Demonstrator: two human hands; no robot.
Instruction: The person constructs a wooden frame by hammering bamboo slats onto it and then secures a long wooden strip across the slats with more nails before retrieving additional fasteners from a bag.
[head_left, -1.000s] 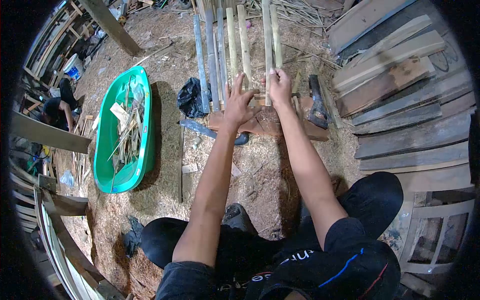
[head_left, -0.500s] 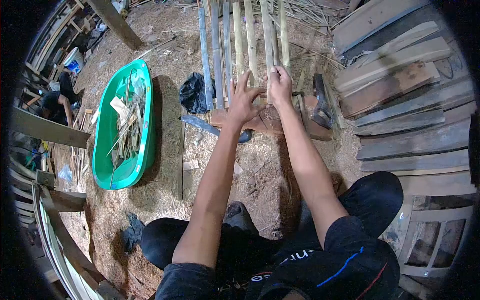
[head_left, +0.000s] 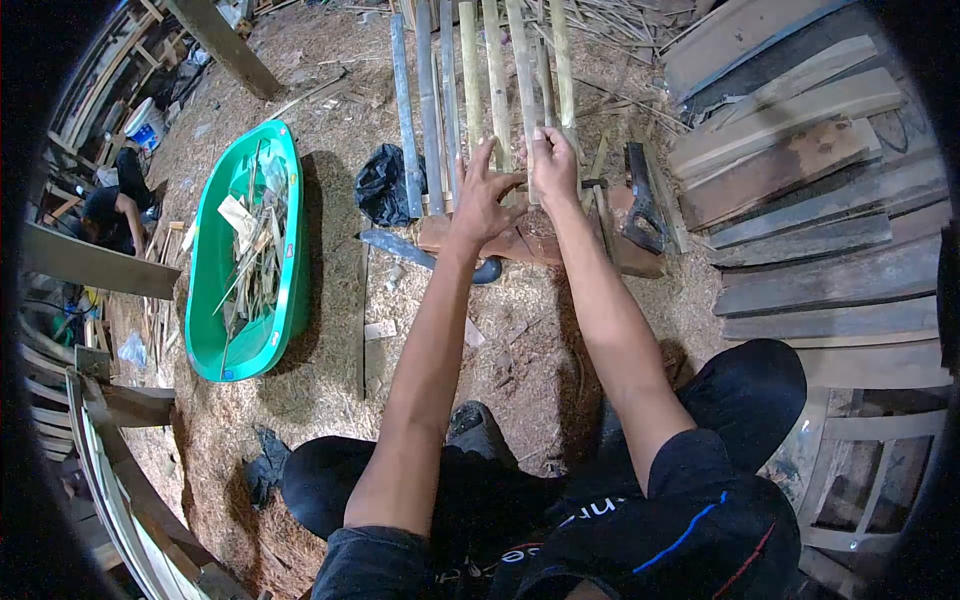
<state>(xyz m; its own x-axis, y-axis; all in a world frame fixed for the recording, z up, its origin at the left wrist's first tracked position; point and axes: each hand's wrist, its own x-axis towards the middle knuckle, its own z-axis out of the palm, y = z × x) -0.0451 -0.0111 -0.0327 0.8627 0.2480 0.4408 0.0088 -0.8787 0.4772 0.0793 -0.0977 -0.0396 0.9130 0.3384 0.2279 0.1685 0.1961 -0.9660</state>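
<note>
Several narrow wooden slats stand side by side at the top centre, pointing away from me. My right hand [head_left: 554, 168] is closed round the lower end of a pale slat [head_left: 524, 80]. Beside it, my left hand [head_left: 484, 200] has its fingers spread at the lower ends of other pale slats [head_left: 498, 85], with nothing held in them. Grey slats [head_left: 405, 120] lie further left. Beneath the hands is a reddish-brown wood block [head_left: 520, 246]. A blade with a dark handle [head_left: 488, 270] lies at the block's left, and a dark-handled tool [head_left: 645, 215] at its right.
A green tub [head_left: 285, 240] with wood scraps is on the left. Beside the slats lies a black plastic bag [head_left: 381, 185]. Boards [head_left: 800, 235] line the right side. A wooden post [head_left: 225, 48] stands at upper left, and another person [head_left: 115, 208] crouches at far left.
The slats have shifted slightly left in the view. My right hand has moved a little left and up with its slat; my left hand stays spread beside it.
</note>
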